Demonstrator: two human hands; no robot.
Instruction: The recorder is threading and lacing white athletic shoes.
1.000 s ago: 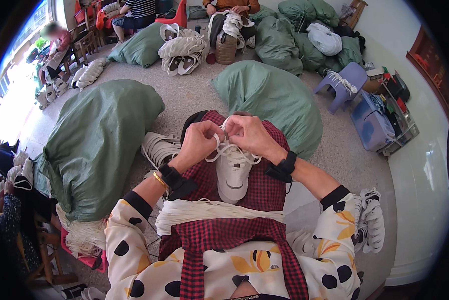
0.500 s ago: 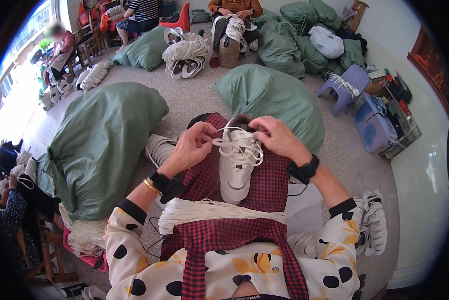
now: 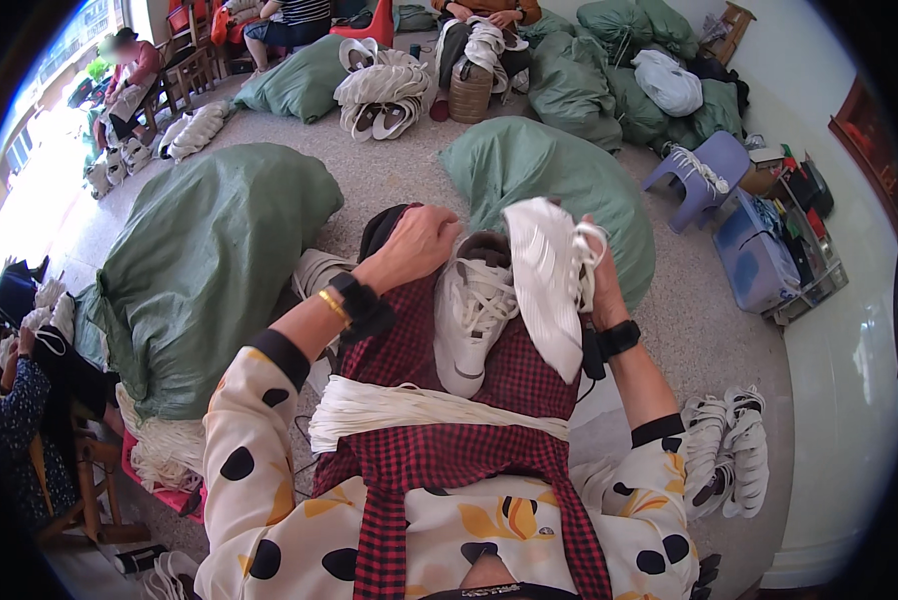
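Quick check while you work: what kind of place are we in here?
Likely an informal shoe-finishing workroom: big green sacks on the floor, stacks of white shoes, a bundle of white laces across the lap, and other people seated working.

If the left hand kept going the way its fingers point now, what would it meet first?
Probably the white shoe on the lap: the left hand points right, at its heel collar, already touching or nearly so.

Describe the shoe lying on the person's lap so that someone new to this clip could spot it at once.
Start at the red checked cloth over the person's lap, above the bundle of white laces. The white sneaker lies there laced side up, under the left hand. Unlike the second white shoe, held sole-outward in the right hand, it shows its laces.
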